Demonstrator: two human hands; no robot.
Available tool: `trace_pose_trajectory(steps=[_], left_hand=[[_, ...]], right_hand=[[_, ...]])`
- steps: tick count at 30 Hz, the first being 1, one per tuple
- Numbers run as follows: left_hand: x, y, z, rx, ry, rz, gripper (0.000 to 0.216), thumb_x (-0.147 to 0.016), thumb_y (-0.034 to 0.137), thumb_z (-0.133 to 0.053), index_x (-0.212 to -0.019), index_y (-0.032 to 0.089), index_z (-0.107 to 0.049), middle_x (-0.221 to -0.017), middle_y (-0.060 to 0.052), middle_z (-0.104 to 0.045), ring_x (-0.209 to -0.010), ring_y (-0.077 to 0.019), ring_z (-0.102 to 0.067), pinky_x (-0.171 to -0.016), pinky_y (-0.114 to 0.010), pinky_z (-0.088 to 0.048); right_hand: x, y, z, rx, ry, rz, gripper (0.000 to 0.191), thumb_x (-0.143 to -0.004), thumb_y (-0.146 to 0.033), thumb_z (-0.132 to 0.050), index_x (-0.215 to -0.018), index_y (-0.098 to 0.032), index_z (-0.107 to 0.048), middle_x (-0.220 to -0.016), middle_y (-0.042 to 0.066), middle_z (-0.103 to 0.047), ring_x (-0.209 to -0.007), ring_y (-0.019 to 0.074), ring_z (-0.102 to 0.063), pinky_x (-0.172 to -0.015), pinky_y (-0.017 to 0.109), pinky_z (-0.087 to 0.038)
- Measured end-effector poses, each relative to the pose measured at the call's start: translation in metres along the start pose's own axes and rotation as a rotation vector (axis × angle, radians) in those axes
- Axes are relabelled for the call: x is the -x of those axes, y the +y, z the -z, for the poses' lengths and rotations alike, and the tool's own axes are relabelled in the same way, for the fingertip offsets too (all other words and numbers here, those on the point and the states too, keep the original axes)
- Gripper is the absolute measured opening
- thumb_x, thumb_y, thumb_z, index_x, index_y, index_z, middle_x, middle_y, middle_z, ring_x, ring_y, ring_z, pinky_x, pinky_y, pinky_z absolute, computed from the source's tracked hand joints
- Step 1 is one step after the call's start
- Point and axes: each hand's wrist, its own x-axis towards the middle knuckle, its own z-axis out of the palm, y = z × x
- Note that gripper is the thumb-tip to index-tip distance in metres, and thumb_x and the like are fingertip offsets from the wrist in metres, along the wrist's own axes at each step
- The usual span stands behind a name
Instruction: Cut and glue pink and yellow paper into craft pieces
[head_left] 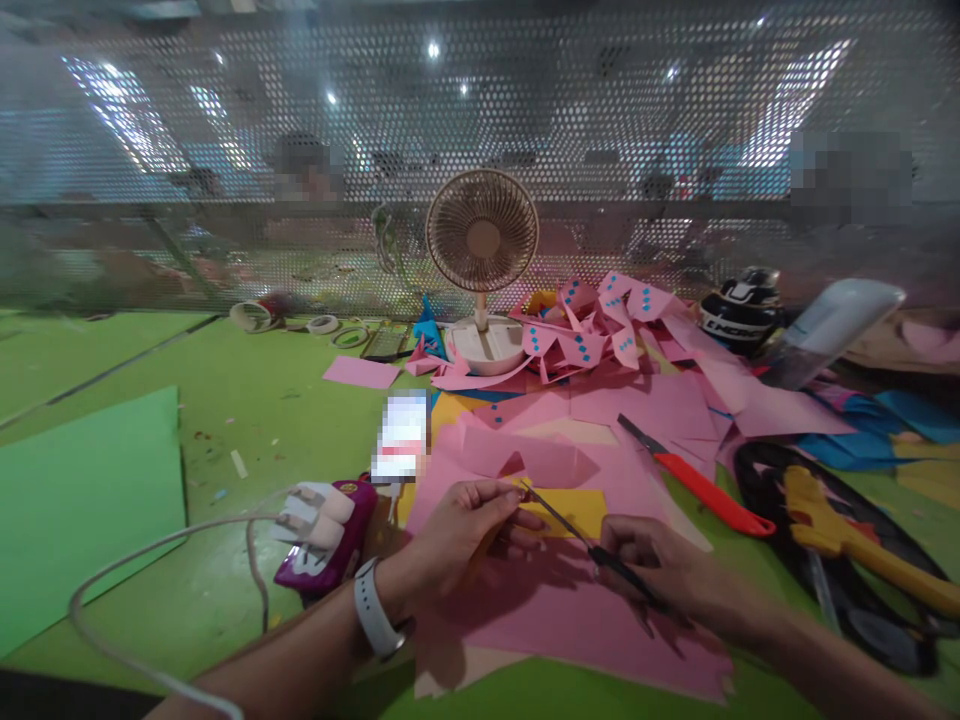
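In the middle foreground, my left hand point(480, 525), with a white-banded watch point(373, 605) on its wrist, has thumb and fingers pinched together. Whatever lies in that pinch is too small to make out. My right hand point(660, 565) grips a slim black-handled tool point(622, 575). Its thin metal tip points up and left and reaches the left fingertips. Pink paper sheets point(540, 610) lie under both hands, and a yellow paper piece point(581, 508) sits just behind the tool. To the right rests a red-handled cutter point(709, 492).
A small fan point(482, 240) stands at the back beside folded pink paper pieces point(592, 325). Left are a phone point(403, 437), a purple item with a white plug point(322, 520) and cable, and green card point(90, 510). Right, a yellow glue gun point(862, 540) lies on a black tray point(757, 470).
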Motion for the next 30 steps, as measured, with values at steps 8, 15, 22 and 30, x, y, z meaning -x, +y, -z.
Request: trace_pose_trajectory(steps=[8,15,22,30], left_hand=[[-0.001,-0.001,0.001,-0.016,0.0,-0.009,0.024,-0.076,0.032,-0.066,-0.088,0.011,-0.062,-0.079,-0.009,-0.069,-0.061,-0.0118,-0.065,-0.058,-0.021,-0.049],[0.0,-0.001,0.0,-0.004,0.004,-0.002,0.024,-0.075,0.032,-0.066,-0.086,0.011,-0.062,-0.078,-0.008,-0.069,-0.061,-0.0122,-0.065,-0.058,-0.022,-0.049],[-0.001,-0.001,0.001,0.009,-0.002,-0.006,0.024,-0.075,0.032,-0.067,-0.086,0.011,-0.062,-0.077,-0.008,-0.07,-0.06,-0.012,-0.064,-0.058,-0.022,-0.049],[0.0,0.002,0.0,-0.033,0.016,0.02,0.026,-0.076,0.035,-0.064,-0.089,0.012,-0.063,-0.079,-0.009,-0.07,-0.057,-0.0104,-0.062,-0.054,-0.02,-0.047]], right_hand=[[-0.002,0.006,0.001,0.021,0.004,0.004,0.033,-0.069,-0.045,-0.065,-0.07,-0.018,-0.047,-0.042,-0.01,-0.049,-0.029,0.0028,-0.037,-0.027,0.011,-0.022],[-0.002,0.001,0.0,0.027,0.02,-0.009,0.036,-0.066,-0.046,-0.068,-0.068,-0.018,-0.045,-0.041,-0.011,-0.046,-0.029,0.0018,-0.035,-0.028,0.012,-0.022],[-0.006,0.01,0.002,0.022,0.015,0.04,0.035,-0.067,-0.044,-0.069,-0.067,-0.018,-0.045,-0.042,-0.011,-0.045,-0.033,0.0032,-0.041,-0.03,0.012,-0.026],[-0.005,0.006,0.002,-0.002,0.037,0.023,0.038,-0.065,-0.047,-0.068,-0.066,-0.018,-0.045,-0.041,-0.01,-0.045,-0.03,0.0034,-0.039,-0.03,0.013,-0.025]])
